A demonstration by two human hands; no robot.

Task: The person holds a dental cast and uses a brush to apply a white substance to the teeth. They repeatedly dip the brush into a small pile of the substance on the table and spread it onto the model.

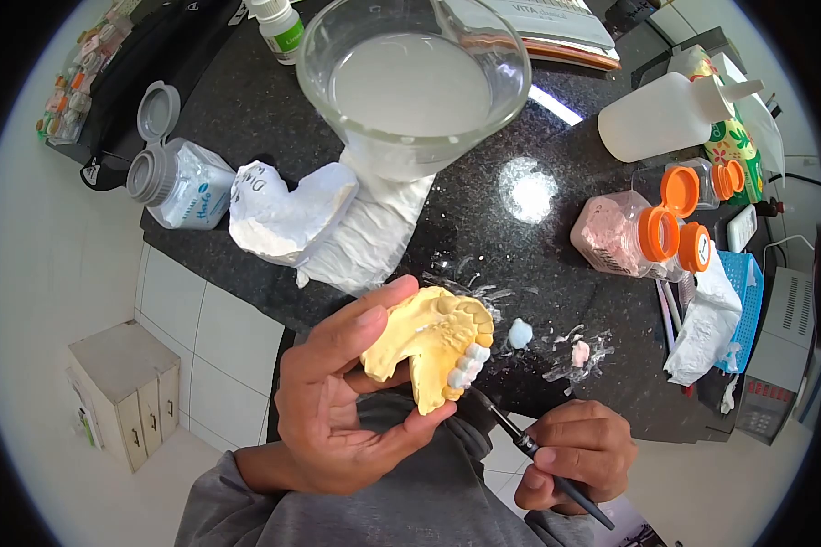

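Note:
My left hand (337, 401) is closed around a yellow dental cast (429, 333), fingers on its upper edge and thumb along its lower edge. White tooth crowns (470, 366) sit in a row on the cast's right side. In my right hand (579, 451) a slim black-handled brush (529, 447) is pinched between thumb and fingers. Its tip points up and left, close to the cast's lower right teeth. On the dark countertop just past the cast lie a small pale blue dab of paste (520, 334) and a pink dab (580, 353), with wet smears around them.
A glass bowl of cloudy liquid (410, 100) stands at the back beside a folded tissue (374, 219) and a white plaster cast (292, 210). A grey-lidded jar (192, 182) is left. Right are an orange-capped pink powder jar (611, 232), a squeeze bottle (657, 118) and a blue tray (748, 310).

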